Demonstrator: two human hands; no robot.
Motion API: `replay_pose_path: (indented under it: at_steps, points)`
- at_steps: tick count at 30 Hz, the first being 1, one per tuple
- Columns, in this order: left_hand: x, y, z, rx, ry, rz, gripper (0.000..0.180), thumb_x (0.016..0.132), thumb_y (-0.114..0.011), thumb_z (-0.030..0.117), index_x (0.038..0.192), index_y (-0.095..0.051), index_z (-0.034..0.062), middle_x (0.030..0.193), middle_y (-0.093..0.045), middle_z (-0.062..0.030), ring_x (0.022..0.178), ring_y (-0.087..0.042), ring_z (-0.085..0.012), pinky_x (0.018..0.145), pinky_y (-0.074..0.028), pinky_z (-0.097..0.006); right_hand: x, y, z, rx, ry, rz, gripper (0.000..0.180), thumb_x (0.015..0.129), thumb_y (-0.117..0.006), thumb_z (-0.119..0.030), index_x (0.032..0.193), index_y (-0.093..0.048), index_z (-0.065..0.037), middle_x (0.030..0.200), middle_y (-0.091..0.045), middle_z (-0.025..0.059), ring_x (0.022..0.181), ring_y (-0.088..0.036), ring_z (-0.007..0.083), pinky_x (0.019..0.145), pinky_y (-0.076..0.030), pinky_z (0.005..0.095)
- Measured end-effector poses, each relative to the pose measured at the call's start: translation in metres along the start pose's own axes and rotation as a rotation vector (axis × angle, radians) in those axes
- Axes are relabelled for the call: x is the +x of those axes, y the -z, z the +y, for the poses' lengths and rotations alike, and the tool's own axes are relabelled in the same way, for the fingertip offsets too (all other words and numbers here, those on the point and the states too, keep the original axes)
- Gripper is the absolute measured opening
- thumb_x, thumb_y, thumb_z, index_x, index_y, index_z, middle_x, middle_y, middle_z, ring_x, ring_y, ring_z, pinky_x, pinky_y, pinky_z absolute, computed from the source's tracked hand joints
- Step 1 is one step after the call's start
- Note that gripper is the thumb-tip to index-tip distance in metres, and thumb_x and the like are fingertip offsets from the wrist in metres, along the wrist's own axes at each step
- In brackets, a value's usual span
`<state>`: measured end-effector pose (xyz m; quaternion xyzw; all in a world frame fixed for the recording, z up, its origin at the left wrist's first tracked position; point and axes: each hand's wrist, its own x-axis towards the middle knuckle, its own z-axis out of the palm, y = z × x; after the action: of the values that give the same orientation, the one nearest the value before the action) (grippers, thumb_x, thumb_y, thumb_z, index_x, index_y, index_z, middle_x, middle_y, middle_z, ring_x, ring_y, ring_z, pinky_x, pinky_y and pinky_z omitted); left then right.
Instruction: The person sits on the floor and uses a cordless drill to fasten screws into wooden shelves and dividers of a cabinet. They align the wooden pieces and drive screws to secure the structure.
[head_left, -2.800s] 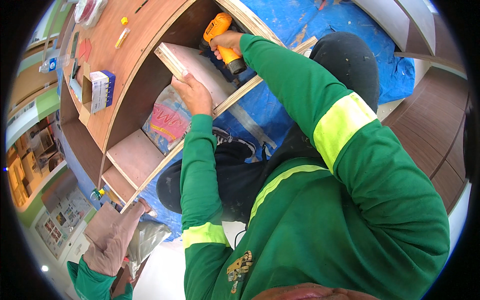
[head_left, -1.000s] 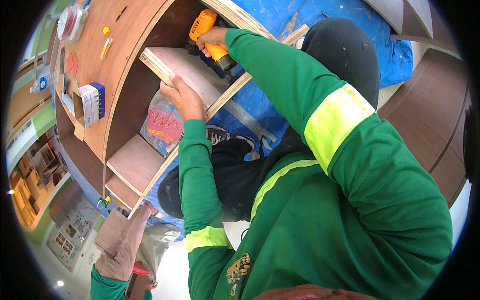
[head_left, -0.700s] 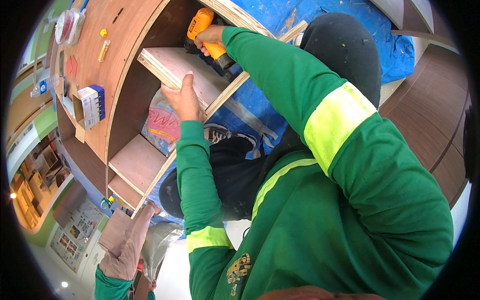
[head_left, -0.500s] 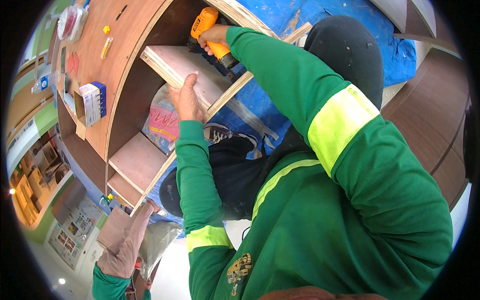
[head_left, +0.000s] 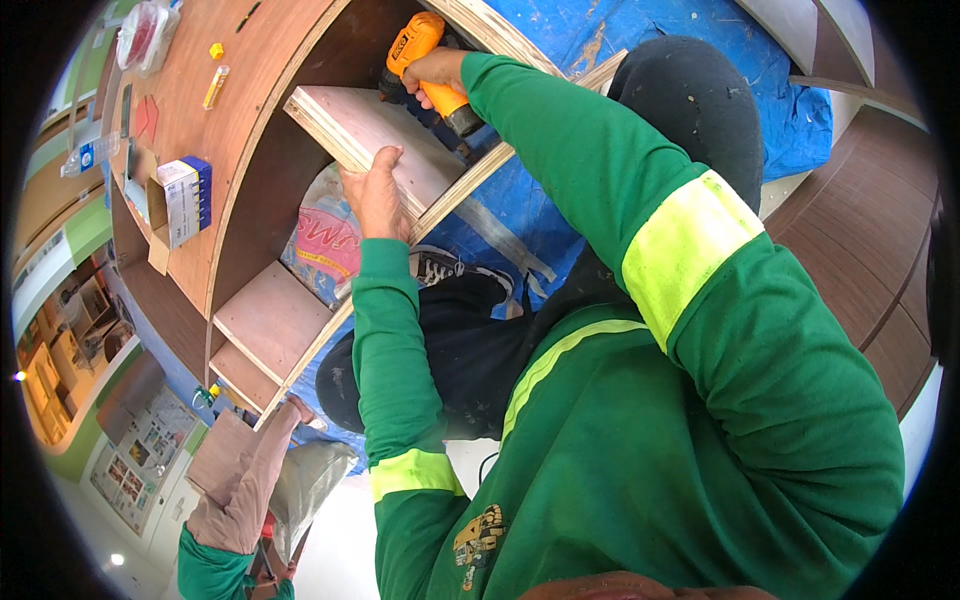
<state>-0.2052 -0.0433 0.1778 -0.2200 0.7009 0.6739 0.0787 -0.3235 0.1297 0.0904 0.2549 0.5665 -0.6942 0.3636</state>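
Note:
My right hand [head_left: 432, 72] is wrapped round the handle of an orange cordless drill [head_left: 418, 35]. The drill's front end points down inside the curved wooden cabinet [head_left: 270, 130], and its tip is hard to make out beside a pale plywood shelf panel [head_left: 395, 135]. My left hand [head_left: 376, 205] grips the panel's near edge, thumb on top and fingers hidden behind it. A long plywood strip [head_left: 465, 185] runs along the cabinet's front, near my left wrist.
On the cabinet's top lie an open screw box [head_left: 183, 205], a small yellow tube [head_left: 216, 88] and a plastic bag [head_left: 148, 38]. A printed sack [head_left: 325, 240] sits inside the cabinet. Blue sheeting [head_left: 690, 100] covers the floor. Another person's leg [head_left: 245, 480] is at the lower left.
My right hand and the drill have shifted slightly to the right. My left hand keeps its hold on the panel. The other person appears a little further left and lower.

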Motion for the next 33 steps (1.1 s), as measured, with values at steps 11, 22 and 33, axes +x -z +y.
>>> replay_pose_path:
  at_steps: [11, 22, 33]
  points:
    - [0.0001, 0.0017, -0.0013, -0.01, -0.012, -0.006, 0.058, 0.082, -0.075, 0.003, 0.135, -0.052, -0.001, 0.119, -0.064, -0.013, 0.106, -0.063, -0.0239, 0.096, -0.053, -0.039, -0.005, -0.0004, -0.0007, -0.023, -0.002, 0.0, 0.023, 0.082, -0.074, -0.015, 0.101, -0.069, -0.004, 0.083, -0.069, 0.0083, 0.066, -0.069, 0.0215, 0.06, -0.058, 0.0422]
    - [0.0049, 0.0038, -0.0055, 0.02, -0.014, 0.002, 0.056, 0.081, -0.075, 0.001, 0.134, -0.054, -0.0015, 0.116, -0.065, -0.0121, 0.101, -0.064, -0.0232, 0.091, -0.055, -0.039, -0.0019, -0.0009, 0.0004, 0.009, 0.004, -0.008, 0.024, 0.081, -0.074, -0.012, 0.102, -0.07, -0.002, 0.083, -0.069, 0.011, 0.065, -0.068, 0.0237, 0.06, -0.059, 0.0419]
    - [0.0027, 0.0037, -0.0039, 0.008, 0.013, -0.014, 0.062, 0.083, -0.074, 0.002, 0.14, -0.051, 0.0017, 0.121, -0.065, -0.0133, 0.106, -0.065, -0.0257, 0.093, -0.056, -0.042, 0.0038, -0.0021, 0.0014, -0.017, -0.018, 0.002, 0.026, 0.082, -0.074, -0.013, 0.106, -0.068, -0.005, 0.085, -0.069, 0.0075, 0.067, -0.069, 0.0203, 0.062, -0.06, 0.0429]
